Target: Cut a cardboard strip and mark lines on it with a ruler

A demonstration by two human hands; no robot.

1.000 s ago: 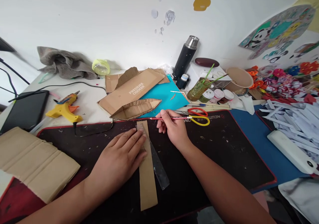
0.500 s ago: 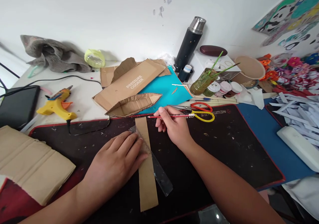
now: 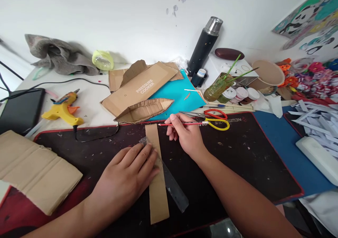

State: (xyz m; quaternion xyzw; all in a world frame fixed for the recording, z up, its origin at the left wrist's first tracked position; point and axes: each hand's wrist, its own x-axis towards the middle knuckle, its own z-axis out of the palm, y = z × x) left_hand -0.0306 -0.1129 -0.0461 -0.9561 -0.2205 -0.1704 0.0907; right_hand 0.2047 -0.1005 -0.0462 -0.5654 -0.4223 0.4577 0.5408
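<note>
A narrow cardboard strip (image 3: 160, 206) lies lengthwise on the black mat, with a clear plastic ruler (image 3: 176, 189) slanting across it. My left hand (image 3: 129, 176) holds the ruler down against the strip, its fingers close together over the ruler's upper part. Beyond the strip's far end, to the right, my right hand (image 3: 186, 135) pinches a red pencil (image 3: 163, 124), whose tip points left. A boat-shaped cardboard piece (image 3: 145, 111) sits just behind. Scissors (image 3: 218, 124) with red and yellow handles lie beside my right hand.
On the left are a yellow glue gun (image 3: 62, 111) with its cord and folded cardboard (image 3: 39, 171). Behind lie flat cardboard (image 3: 124, 91) and a blue sheet (image 3: 188, 86). A black thermos (image 3: 203, 47), a brush jar (image 3: 216, 88) and paper strips (image 3: 317, 120) stand or lie rightward.
The whole view shifts slightly to the right. The ruler's near end has swung a little further from the strip as my left hand turns; my right hand keeps the pencil.
</note>
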